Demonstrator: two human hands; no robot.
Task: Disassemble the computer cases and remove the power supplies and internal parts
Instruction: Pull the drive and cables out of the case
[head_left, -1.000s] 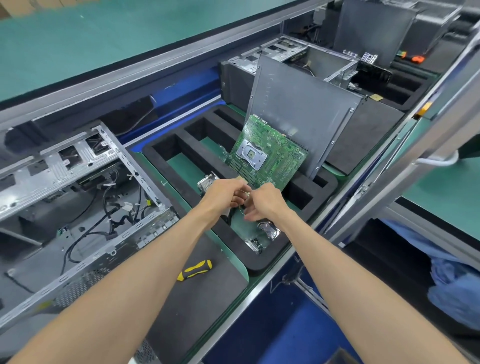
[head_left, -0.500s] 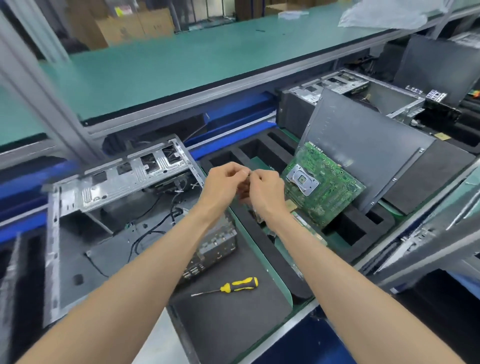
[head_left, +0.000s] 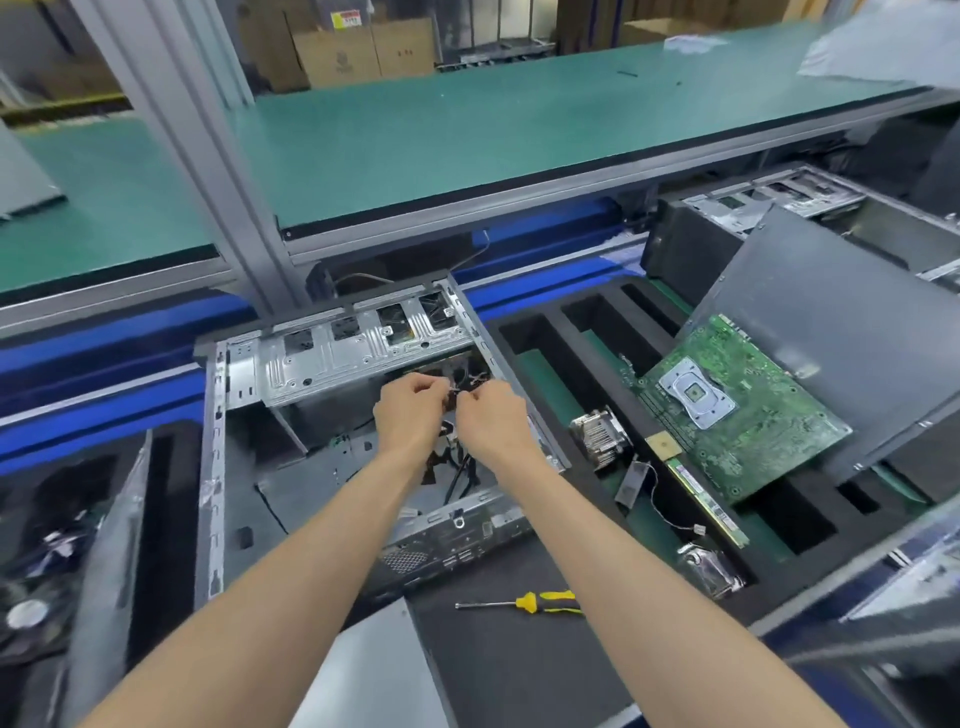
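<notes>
An open metal computer case lies on its side in the middle of the bench, with black cables loose inside it. My left hand and my right hand are close together over the case's far right corner, fingers curled and pinching something small and dark between them, which looks like a cable or connector. A green motherboard leans against a grey side panel in the black foam tray to the right.
A heatsink, a memory stick and a small wired part lie in the foam tray's slots. A yellow-handled screwdriver rests on the black mat in front of the case. Another case stands at the far right. A fan sits at the lower left.
Both hands have moved left from the foam tray by the motherboard to inside the open case, staying together. The view has swung left with them.
</notes>
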